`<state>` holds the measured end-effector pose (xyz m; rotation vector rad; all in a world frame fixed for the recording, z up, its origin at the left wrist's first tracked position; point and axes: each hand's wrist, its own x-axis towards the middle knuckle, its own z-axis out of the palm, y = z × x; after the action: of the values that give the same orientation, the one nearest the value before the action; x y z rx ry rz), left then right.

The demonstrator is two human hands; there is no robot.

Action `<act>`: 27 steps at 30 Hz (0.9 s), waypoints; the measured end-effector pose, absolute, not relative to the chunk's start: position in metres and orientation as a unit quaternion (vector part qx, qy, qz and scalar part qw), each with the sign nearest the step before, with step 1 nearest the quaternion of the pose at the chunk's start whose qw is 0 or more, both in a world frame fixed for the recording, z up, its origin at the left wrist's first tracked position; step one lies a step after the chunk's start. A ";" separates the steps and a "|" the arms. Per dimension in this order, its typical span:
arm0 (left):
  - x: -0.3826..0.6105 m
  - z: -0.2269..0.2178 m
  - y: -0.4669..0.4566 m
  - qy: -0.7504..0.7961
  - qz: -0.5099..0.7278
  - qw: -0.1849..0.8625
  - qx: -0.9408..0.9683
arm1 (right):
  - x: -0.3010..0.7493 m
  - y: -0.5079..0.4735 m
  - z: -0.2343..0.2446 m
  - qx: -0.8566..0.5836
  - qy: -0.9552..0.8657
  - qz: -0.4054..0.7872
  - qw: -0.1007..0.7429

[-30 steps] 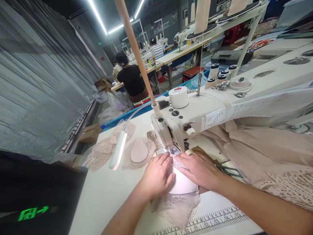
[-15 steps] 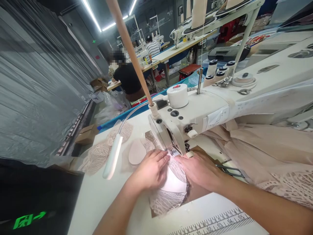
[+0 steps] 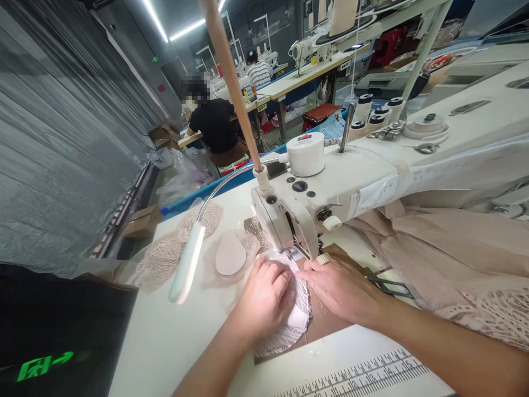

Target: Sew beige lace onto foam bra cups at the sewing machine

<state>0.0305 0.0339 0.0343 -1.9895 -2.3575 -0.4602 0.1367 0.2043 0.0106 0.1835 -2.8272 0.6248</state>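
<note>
A white padded cup covered with pale lace (image 3: 294,322) lies under the needle of a white sewing machine (image 3: 330,187). My left hand (image 3: 264,298) presses down on the lace piece from the left, fingers curled over it. Resting flat on the right side of the same piece is my right hand (image 3: 339,286), fingertips close to the presser foot. Both hands hold the fabric against the machine bed.
Loose lace pieces and a beige pad (image 3: 229,253) lie at the back left of the white table (image 3: 165,342). A gooseneck lamp (image 3: 185,264) hangs over them. Beige fabric (image 3: 454,253) is heaped on the right. A printed ruler (image 3: 363,375) runs along the front edge. Other people sit at machines farther back.
The lace cup has been fed away from me under the needle and turned; less of it shows in front of my hands. Both hands moved with it toward the machine.
</note>
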 end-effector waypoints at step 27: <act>0.026 0.015 0.045 -0.784 -0.213 0.001 -0.583 | 0.134 0.206 0.008 0.074 -0.959 0.234 0.143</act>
<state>0.0263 0.0449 0.0153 -1.8299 -2.4621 -0.6692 0.1344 0.2065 0.0082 0.2121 -2.7661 0.6765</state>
